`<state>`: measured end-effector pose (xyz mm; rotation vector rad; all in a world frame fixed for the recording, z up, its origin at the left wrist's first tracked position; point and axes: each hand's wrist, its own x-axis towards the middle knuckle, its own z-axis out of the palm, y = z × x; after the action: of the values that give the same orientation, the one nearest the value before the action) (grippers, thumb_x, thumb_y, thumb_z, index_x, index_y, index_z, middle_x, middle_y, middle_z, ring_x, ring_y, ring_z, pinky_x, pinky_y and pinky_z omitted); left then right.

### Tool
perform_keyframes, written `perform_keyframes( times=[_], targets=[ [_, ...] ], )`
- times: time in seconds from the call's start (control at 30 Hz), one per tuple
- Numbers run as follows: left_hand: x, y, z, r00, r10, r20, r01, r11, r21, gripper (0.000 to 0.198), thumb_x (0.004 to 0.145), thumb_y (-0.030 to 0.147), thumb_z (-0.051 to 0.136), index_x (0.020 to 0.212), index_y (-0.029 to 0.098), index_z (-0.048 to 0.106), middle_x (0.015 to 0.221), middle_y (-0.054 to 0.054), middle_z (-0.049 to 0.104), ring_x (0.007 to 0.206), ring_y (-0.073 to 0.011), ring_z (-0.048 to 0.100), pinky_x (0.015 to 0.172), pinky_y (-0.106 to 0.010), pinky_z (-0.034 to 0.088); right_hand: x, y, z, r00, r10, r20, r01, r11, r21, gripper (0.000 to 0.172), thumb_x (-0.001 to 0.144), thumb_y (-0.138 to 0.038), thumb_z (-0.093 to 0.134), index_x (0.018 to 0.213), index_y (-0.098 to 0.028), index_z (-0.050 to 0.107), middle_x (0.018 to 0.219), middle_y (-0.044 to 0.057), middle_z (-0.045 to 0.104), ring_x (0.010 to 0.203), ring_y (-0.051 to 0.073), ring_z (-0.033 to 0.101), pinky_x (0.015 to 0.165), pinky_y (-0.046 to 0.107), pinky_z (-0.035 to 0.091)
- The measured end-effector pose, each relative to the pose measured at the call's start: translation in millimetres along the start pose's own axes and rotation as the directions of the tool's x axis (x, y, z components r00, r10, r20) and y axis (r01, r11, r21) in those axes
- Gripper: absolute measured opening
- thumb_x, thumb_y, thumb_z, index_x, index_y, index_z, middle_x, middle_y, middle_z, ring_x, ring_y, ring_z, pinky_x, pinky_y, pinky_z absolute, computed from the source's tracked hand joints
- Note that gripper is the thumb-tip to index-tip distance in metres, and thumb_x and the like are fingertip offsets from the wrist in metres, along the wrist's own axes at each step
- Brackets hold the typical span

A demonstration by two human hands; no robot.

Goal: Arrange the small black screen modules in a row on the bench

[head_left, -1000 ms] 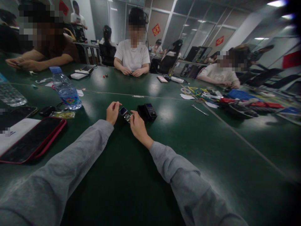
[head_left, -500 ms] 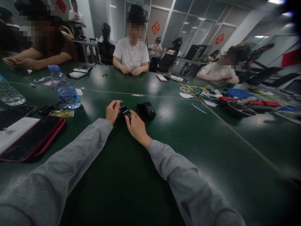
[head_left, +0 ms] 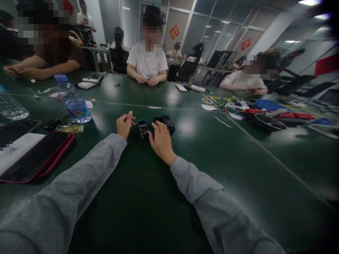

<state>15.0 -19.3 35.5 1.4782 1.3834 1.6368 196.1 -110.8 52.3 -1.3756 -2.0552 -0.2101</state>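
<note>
A small electronic module with a little screen [head_left: 142, 123] lies on the dark green table between my hands, its lower end showing bare circuit parts. My left hand [head_left: 124, 125] is just left of it, fingers apart and holding nothing. To its right, my right hand [head_left: 161, 141] is open with the fingers spread, the fingertips near a black handheld device [head_left: 167, 122] with a screen and buttons. This device rests against or in a dark box-like piece [head_left: 156, 121], partly hidden behind my right fingers; whether they touch it I cannot tell.
To the left stand a water bottle [head_left: 72, 100], a phone in a red case [head_left: 39, 155] and a small yellow packet [head_left: 70, 128]. A wrench [head_left: 222, 122] lies right of centre, before a heap of cables and tools [head_left: 272, 113]. A person [head_left: 147, 58] sits opposite.
Both hands have let go of the small module, which now lies on the table. My left hand has drawn back left, and my right hand has moved right with its fingers spreading.
</note>
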Motion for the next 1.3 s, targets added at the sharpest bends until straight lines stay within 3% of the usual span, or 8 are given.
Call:
perform_keyframes(
  times=[0.13, 0.23, 0.3, 0.83, 0.93, 1.07, 1.17, 1.3],
  targets=[
    [-4.2, 0.5, 2.3, 0.989, 0.108, 0.102, -0.109, 0.994, 0.01, 0.032, 0.095, 0.038, 0.046, 0.119, 0.022, 0.06, 0.079, -0.002, 0.066, 0.064, -0.0122, 0.061, 0.062, -0.026, 0.047, -9.3, 14.6, -2.0, 1.0, 0.02, 0.022, -0.02, 1.0, 0.002, 0.037, 0.098, -0.023, 0.037, 0.131, -0.01, 0.047, 0.13, 0.018, 0.049, 0.125, 0.029, 0.042, 0.103, 0.047, 0.041],
    [-6.3, 1.8, 4.8, 0.965, 0.212, 0.151, -0.226, 0.971, 0.078, 0.026, 0.09, 0.033, 0.056, 0.113, 0.022, 0.063, 0.106, -0.006, 0.065, 0.081, -0.0133, 0.062, 0.072, -0.027, 0.049, -15.9, 21.0, -2.0, 0.999, 0.015, 0.029, -0.015, 1.0, 0.011, 0.037, 0.098, -0.021, 0.035, 0.131, -0.011, 0.047, 0.129, 0.017, 0.051, 0.127, 0.028, 0.041, 0.105, 0.048, 0.039],
    [-6.7, 2.6, 5.4, 0.955, 0.23, 0.185, -0.252, 0.962, 0.105, 0.028, 0.086, 0.032, 0.062, 0.111, 0.021, 0.064, 0.113, -0.008, 0.062, 0.087, -0.0146, 0.062, 0.076, -0.028, 0.05, -18.5, 23.0, -1.8, 0.999, 0.016, 0.028, -0.016, 1.0, 0.004, 0.036, 0.097, -0.019, 0.035, 0.13, -0.011, 0.048, 0.127, 0.016, 0.052, 0.127, 0.028, 0.042, 0.106, 0.048, 0.037],
    [-3.3, -11.5, 10.8, 0.911, 0.169, 0.377, -0.142, 0.985, -0.099, 0.036, 0.08, 0.037, 0.07, 0.11, 0.018, 0.062, 0.11, -0.01, 0.067, 0.105, -0.0216, 0.064, 0.095, -0.041, 0.049, -14.7, 22.4, -1.9, 0.998, -0.031, 0.062, 0.027, 0.997, 0.068, 0.029, 0.093, -0.013, 0.05, 0.121, -0.013, 0.054, 0.111, 0.011, 0.058, 0.108, 0.024, 0.053, 0.095, 0.041, 0.046],
    [-2.4, -12.6, 10.9, 0.912, 0.162, 0.376, -0.131, 0.986, -0.108, 0.035, 0.08, 0.037, 0.069, 0.109, 0.017, 0.062, 0.113, -0.01, 0.067, 0.106, -0.022, 0.064, 0.097, -0.041, 0.049, -14.0, 17.9, -5.3, 0.999, -0.04, -0.004, 0.04, 0.999, 0.03, 0.044, 0.094, -0.015, 0.047, 0.138, -0.017, 0.042, 0.124, 0.012, 0.051, 0.122, 0.027, 0.045, 0.102, 0.045, 0.041],
    [0.0, -15.9, 10.9, 0.916, 0.153, 0.37, -0.106, 0.984, -0.145, 0.035, 0.081, 0.036, 0.068, 0.11, 0.016, 0.062, 0.115, -0.011, 0.066, 0.109, -0.0224, 0.063, 0.099, -0.042, 0.047, -12.9, 13.0, -11.9, 0.98, -0.088, -0.178, 0.088, 0.996, -0.009, 0.061, 0.098, -0.022, 0.044, 0.151, -0.029, 0.015, 0.147, 0.011, 0.029, 0.137, 0.029, 0.028, 0.111, 0.051, 0.032],
    [1.0, -17.3, 10.7, 0.917, 0.141, 0.373, -0.086, 0.983, -0.161, 0.035, 0.083, 0.035, 0.066, 0.112, 0.016, 0.061, 0.114, -0.011, 0.067, 0.109, -0.0219, 0.063, 0.1, -0.042, 0.047, -12.4, 15.3, -12.0, 0.969, -0.082, -0.233, 0.084, 0.996, 0.001, 0.066, 0.099, -0.028, 0.043, 0.152, -0.029, 0.003, 0.149, 0.012, 0.026, 0.137, 0.029, 0.029, 0.11, 0.052, 0.033],
    [1.1, -17.2, 11.4, 0.915, 0.128, 0.382, -0.062, 0.982, -0.18, 0.036, 0.083, 0.035, 0.065, 0.113, 0.015, 0.06, 0.114, -0.012, 0.067, 0.109, -0.0216, 0.063, 0.101, -0.042, 0.046, -12.7, 19.7, -4.6, 0.994, -0.019, -0.104, 0.017, 1.0, -0.019, 0.059, 0.099, -0.034, 0.044, 0.15, -0.017, 0.019, 0.139, 0.017, 0.039, 0.128, 0.03, 0.039, 0.104, 0.049, 0.04]
  ],
)
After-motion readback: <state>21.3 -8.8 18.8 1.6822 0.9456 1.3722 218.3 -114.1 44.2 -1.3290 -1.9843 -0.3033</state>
